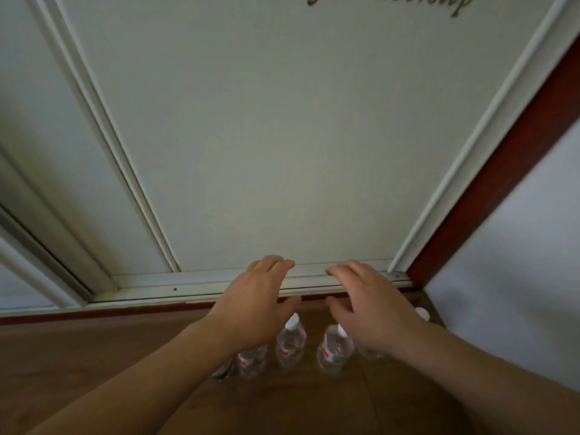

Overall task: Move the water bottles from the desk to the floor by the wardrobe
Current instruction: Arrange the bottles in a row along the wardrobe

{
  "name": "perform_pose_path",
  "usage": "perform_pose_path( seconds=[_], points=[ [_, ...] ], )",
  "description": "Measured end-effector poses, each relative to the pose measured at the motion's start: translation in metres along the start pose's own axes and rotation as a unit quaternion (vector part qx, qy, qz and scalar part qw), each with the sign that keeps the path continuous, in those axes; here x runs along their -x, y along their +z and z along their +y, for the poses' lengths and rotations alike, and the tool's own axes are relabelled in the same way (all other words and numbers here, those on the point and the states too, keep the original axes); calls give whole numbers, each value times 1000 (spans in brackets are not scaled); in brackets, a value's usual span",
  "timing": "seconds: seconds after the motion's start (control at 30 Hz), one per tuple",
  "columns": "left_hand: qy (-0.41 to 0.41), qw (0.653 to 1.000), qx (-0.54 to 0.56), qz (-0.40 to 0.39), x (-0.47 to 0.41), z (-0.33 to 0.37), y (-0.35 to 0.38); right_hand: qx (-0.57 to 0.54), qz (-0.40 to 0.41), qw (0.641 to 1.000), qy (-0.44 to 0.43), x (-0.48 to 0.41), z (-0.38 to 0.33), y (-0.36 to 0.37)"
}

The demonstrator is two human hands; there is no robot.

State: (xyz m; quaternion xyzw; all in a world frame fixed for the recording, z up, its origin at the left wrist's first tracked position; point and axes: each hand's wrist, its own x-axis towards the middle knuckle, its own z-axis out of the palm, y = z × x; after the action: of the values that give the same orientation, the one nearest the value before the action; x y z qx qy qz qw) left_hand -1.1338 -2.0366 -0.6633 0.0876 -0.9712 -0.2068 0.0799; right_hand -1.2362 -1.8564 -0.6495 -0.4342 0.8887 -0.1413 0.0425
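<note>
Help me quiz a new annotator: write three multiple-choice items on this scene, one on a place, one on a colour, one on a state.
1. Where do the water bottles stand? A. On a desk. B. On the wooden floor before the wardrobe door. C. Inside the wardrobe.
2. What colour is the fully visible bottle cap? A. White. B. Blue. C. Red.
3. How are the left hand and right hand? A. Both grip bottles. B. Open, holding nothing. C. One pinches a cap.
Answers: 1 B, they stand upright on floorboards at the door's foot. 2 A, it shows white between the hands. 3 B, fingers spread, curled round nothing.
</note>
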Motion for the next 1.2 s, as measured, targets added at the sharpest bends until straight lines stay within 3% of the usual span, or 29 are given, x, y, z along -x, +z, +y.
perform_pose_path(
  seconds=[0.43,0.9,1.2],
  points=[
    [42,994,-70,-66,-35,92,73,32,53,996,60,36,114,1],
    [90,986,-108,-88,-52,119,141,123,26,990,61,57,168,30],
    [121,982,-100,-103,-75,136,187,129,-5,981,144,73,218,39]
  ],
)
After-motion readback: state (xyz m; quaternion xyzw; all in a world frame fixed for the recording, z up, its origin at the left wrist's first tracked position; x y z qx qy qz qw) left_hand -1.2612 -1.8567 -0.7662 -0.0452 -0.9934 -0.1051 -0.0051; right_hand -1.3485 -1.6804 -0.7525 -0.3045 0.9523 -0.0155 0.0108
